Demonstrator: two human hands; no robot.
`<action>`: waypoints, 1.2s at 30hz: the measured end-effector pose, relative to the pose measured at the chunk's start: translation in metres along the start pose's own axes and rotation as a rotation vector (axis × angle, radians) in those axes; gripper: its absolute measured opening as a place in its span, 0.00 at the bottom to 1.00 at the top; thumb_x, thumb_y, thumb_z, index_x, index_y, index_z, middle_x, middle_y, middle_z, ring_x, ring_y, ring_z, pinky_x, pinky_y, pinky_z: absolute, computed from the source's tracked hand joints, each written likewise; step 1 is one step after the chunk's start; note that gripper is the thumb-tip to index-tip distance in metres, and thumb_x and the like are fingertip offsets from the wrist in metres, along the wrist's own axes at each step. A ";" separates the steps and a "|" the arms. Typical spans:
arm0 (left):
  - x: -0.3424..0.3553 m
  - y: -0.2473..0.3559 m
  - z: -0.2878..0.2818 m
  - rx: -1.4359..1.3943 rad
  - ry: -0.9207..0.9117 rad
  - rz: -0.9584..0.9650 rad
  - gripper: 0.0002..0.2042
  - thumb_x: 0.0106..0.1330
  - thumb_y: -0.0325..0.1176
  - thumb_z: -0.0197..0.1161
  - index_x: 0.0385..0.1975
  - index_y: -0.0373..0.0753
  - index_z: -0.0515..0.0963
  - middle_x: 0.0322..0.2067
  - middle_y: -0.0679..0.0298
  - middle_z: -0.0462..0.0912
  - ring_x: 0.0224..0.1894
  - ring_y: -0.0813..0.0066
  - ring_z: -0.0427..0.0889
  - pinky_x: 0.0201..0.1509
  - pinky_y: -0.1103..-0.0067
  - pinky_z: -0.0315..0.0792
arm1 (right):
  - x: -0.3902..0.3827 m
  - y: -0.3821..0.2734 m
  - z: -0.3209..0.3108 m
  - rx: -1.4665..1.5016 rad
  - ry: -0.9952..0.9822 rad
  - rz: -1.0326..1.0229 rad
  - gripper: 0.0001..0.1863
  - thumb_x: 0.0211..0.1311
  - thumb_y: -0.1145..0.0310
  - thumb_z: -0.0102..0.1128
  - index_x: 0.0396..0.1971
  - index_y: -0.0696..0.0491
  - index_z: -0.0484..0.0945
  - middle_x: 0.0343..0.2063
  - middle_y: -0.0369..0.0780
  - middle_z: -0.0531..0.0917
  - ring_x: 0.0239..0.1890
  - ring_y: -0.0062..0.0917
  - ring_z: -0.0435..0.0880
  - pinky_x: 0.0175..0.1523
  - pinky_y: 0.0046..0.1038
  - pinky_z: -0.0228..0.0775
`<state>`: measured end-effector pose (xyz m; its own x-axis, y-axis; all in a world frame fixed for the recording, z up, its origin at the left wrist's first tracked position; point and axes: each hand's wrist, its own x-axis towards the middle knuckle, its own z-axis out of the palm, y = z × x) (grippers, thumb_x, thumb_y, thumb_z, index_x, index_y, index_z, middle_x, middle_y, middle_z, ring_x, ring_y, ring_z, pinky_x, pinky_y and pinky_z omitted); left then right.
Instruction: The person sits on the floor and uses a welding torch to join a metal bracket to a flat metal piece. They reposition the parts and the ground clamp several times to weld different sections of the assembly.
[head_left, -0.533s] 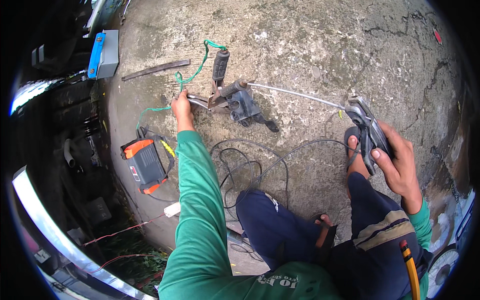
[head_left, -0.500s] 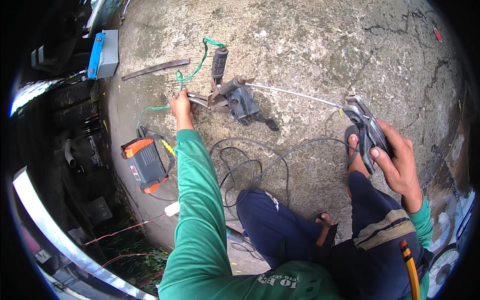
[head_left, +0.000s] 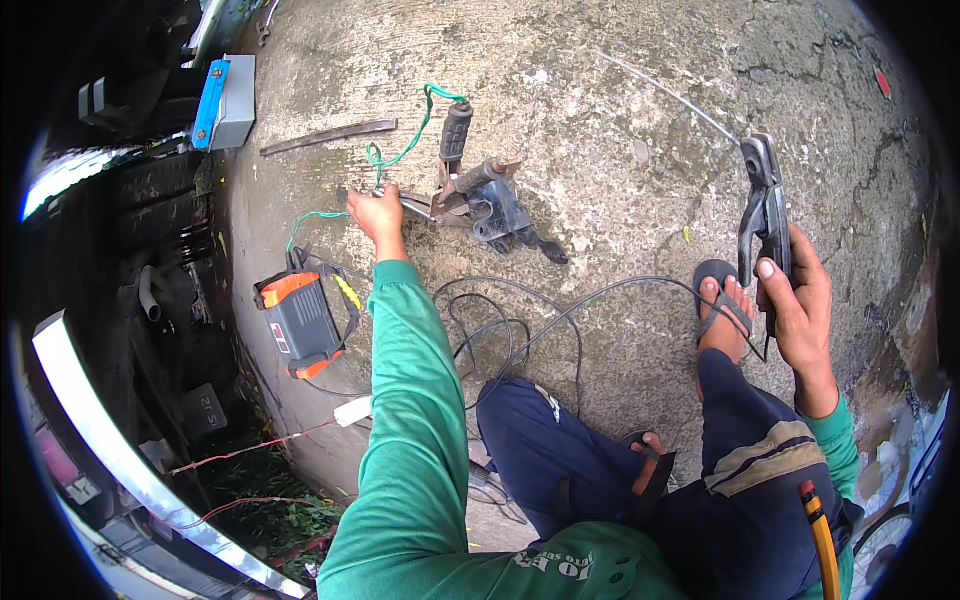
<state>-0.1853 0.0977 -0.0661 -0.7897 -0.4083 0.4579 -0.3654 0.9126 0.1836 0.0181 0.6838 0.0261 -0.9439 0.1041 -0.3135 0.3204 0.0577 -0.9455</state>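
My right hand (head_left: 802, 310) is closed round the handle of a dark welding electrode holder (head_left: 764, 195), which has a long thin welding rod (head_left: 672, 93) in its jaw. The rod slants up and left, apart from the metal work. My left hand (head_left: 376, 214) is closed on the left end of a silver metal clamp (head_left: 416, 206); the fingers hide part of it. The clamp meets a rusty metal bracket (head_left: 452, 203) with a ribbed black rubber grip (head_left: 456, 133) upright on it and a black metal piece (head_left: 496, 212) beside it. Green wire (head_left: 404, 152) runs from the grip's top to near my left hand.
An orange and black welding machine (head_left: 305, 322) stands left of my left forearm. Black cable (head_left: 500, 282) coils on the concrete. Beyond my left hand lie a flat metal strip (head_left: 328, 137) and a grey box with a blue lid (head_left: 228, 104). My sandalled foot (head_left: 722, 312) is beside my right hand.
My right hand has turned the electrode holder more upright and shifted slightly right. The rod has swung up and away from the bracket. My left hand keeps its grip on the clamp.
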 end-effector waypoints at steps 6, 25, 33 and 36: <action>-0.002 0.155 -0.105 -1.124 -0.698 0.228 0.42 0.51 0.43 0.81 0.64 0.29 0.71 0.55 0.46 0.83 0.65 0.58 0.77 0.72 0.61 0.65 | 0.005 -0.006 -0.004 0.103 -0.036 0.136 0.26 0.69 0.71 0.59 0.64 0.64 0.69 0.46 0.38 0.81 0.43 0.16 0.78 0.49 0.21 0.71; -0.035 0.107 -0.164 -1.493 -0.480 0.106 0.54 0.48 0.27 0.80 0.75 0.45 0.52 0.59 0.52 0.72 0.66 0.48 0.73 0.69 0.57 0.71 | -0.008 -0.003 0.000 0.177 -0.047 -0.009 0.26 0.70 0.70 0.60 0.63 0.66 0.70 0.44 0.38 0.82 0.42 0.17 0.79 0.49 0.22 0.72; -0.046 0.096 -0.154 -1.614 -0.430 0.092 0.53 0.47 0.26 0.79 0.75 0.48 0.53 0.61 0.52 0.71 0.69 0.46 0.71 0.72 0.54 0.68 | -0.015 -0.001 -0.004 0.151 -0.059 0.005 0.28 0.71 0.65 0.61 0.64 0.66 0.69 0.42 0.36 0.81 0.40 0.16 0.79 0.47 0.20 0.72; -0.034 0.107 -0.161 -1.629 -0.492 0.127 0.52 0.47 0.27 0.78 0.74 0.48 0.55 0.62 0.52 0.71 0.69 0.45 0.71 0.72 0.54 0.68 | -0.014 -0.003 -0.007 0.126 -0.098 0.055 0.28 0.71 0.65 0.61 0.64 0.65 0.70 0.40 0.36 0.82 0.38 0.16 0.79 0.44 0.20 0.72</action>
<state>-0.1182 0.2127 0.0777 -0.9524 -0.0196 0.3044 0.3046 -0.1126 0.9458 0.0304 0.6894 0.0342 -0.9305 0.0056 -0.3663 0.3650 -0.0712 -0.9283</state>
